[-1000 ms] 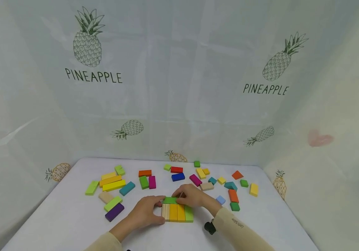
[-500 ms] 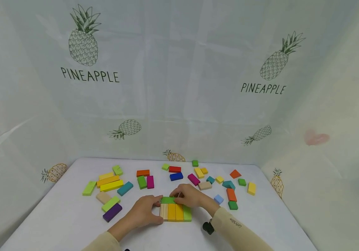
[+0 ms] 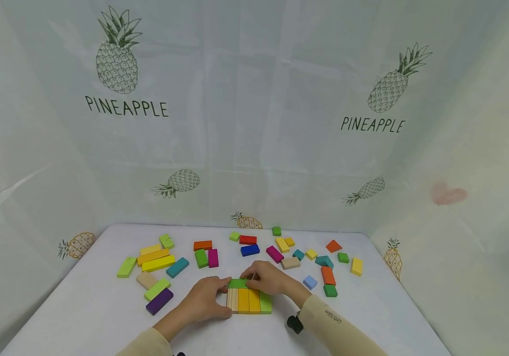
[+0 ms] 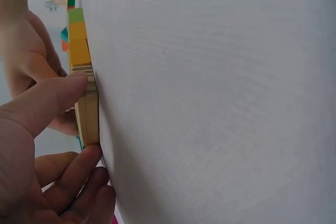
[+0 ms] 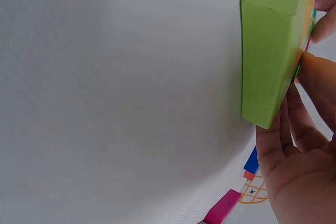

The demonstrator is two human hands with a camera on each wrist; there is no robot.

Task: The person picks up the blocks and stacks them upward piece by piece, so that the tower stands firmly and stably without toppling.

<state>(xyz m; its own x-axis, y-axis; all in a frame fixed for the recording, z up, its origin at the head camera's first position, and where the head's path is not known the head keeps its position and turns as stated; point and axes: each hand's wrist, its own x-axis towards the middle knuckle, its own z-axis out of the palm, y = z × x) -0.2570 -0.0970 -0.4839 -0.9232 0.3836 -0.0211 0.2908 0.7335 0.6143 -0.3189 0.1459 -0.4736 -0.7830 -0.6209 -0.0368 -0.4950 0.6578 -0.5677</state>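
Observation:
Four-sided wooden blocks lie side by side in front of me: a plain wood block point(image 3: 232, 300), two orange-yellow blocks point(image 3: 249, 301) and a light green block point(image 3: 265, 303). Along their far ends runs a green block point(image 3: 236, 283). My left hand point(image 3: 205, 299) spans the plain block's length, thumb at its near end and fingertips by the far corner, as the left wrist view shows. My right hand point(image 3: 269, 278) pinches the green block between thumb and fingers, covering its right part. In the right wrist view, the light green block point(image 5: 268, 51) stands beside the fingers.
Loose blocks surround the row: a purple block point(image 3: 159, 301) and yellow block point(image 3: 158, 263) at left, a blue block point(image 3: 250, 250) behind, an orange-red block point(image 3: 328, 276) at right. A small black object point(image 3: 295, 324) is by the right sleeve. A pineapple-print curtain point(image 3: 254, 123) hangs behind.
The head view has shifted slightly, moving the whole scene a little left in the picture. Both hands keep their places on the blocks, and the row looks the same.

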